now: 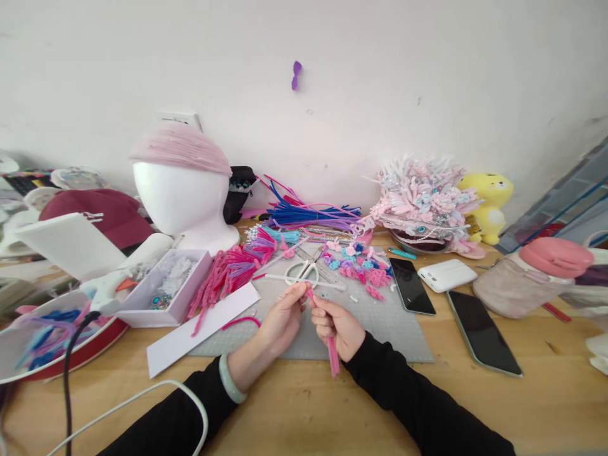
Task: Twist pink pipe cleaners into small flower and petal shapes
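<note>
Both hands meet over a grey cutting mat (394, 329) on a wooden table. My left hand (280, 316) pinches the upper end of a pink pipe cleaner (332, 354). My right hand (338, 326) is closed around the same pipe cleaner, whose lower end sticks out below the fist. A pale green bangle (231, 379) sits on my left wrist. Just beyond the fingers lie white-handled scissors (304, 272) and several small pink and blue twisted pieces (363, 266).
A white mannequin head (183, 196) with a pink cap stands at back left, beside a box of trinkets (166, 288) and a glue gun (123, 272). Pipe cleaner bundles (304, 215), a pink headdress (422, 196), two phones (482, 332), a power bank (446, 274) and a pink-lidded bottle (532, 275) lie around.
</note>
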`<action>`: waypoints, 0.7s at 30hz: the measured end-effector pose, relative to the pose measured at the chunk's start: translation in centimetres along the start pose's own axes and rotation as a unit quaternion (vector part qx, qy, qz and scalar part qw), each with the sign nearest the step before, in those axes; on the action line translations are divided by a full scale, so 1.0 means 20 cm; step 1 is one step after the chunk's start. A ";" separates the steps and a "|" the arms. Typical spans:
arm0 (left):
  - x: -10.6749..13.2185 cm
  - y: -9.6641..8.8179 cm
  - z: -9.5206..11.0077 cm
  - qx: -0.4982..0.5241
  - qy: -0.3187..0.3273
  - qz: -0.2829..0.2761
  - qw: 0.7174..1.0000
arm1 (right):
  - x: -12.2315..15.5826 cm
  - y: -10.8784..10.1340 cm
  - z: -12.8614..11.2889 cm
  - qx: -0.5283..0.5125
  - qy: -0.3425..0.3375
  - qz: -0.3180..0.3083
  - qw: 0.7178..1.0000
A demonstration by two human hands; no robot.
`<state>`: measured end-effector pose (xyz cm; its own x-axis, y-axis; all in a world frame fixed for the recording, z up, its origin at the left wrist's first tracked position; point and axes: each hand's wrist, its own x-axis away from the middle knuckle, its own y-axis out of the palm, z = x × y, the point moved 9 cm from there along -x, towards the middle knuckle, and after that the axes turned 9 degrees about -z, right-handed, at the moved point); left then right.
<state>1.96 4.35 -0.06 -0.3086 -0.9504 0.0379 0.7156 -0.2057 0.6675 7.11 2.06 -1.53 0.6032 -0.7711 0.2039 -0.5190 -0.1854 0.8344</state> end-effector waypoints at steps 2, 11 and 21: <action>0.00 0.00 -0.01 -0.005 -0.007 0.004 1.000 | 0.00 -0.02 -0.01 0.019 -0.005 0.017 1.000; -0.02 0.05 0.08 -0.233 -0.019 -0.095 0.968 | 0.04 -0.04 -0.05 0.127 -0.024 0.062 0.990; 0.04 0.19 0.28 -0.721 0.197 -0.137 0.649 | 0.05 -0.09 -0.09 0.187 -0.010 0.100 0.977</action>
<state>0.93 4.11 6.59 -0.5670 -0.7595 -0.3189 0.5979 -0.1132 -0.7935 9.78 2.68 -1.85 0.4567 -0.8256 0.3312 -0.8130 -0.2361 0.5323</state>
